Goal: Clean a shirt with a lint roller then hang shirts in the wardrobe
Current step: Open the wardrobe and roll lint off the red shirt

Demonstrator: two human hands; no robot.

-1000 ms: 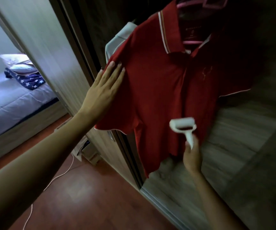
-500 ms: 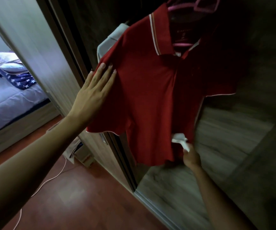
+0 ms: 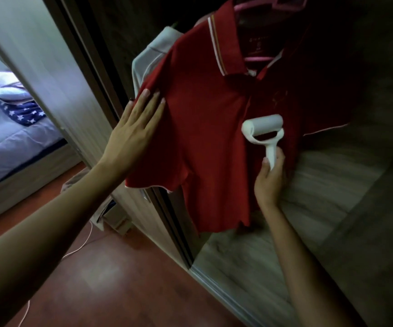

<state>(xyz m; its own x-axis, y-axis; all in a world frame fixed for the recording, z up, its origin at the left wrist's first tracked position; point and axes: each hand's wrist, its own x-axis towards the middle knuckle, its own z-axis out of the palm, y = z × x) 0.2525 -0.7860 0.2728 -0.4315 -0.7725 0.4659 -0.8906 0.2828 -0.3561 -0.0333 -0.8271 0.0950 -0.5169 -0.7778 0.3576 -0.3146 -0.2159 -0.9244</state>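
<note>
A red polo shirt [image 3: 205, 128] with a white-striped collar hangs on a pink hanger [image 3: 256, 59] against the wardrobe front. My left hand [image 3: 134, 135] lies flat, fingers spread, on the shirt's left sleeve and presses it down. My right hand [image 3: 269, 178] grips the handle of a white lint roller [image 3: 262, 129]. The roller's drum rests on the shirt's chest, right of the middle. A pale shirt [image 3: 148, 55] hangs behind the red one, mostly hidden.
The wooden wardrobe door [image 3: 308, 208] stands to the right behind the shirt. A bed [image 3: 8, 147] with a star-patterned cloth [image 3: 20, 112] shows at far left. A white cable [image 3: 82, 244] runs over the red-brown floor, and boxes [image 3: 115, 215] sit by the wardrobe's base.
My right hand has rolled the lint roller down to the shirt's hem and back up to the chest. My left hand has stayed flat on the sleeve.
</note>
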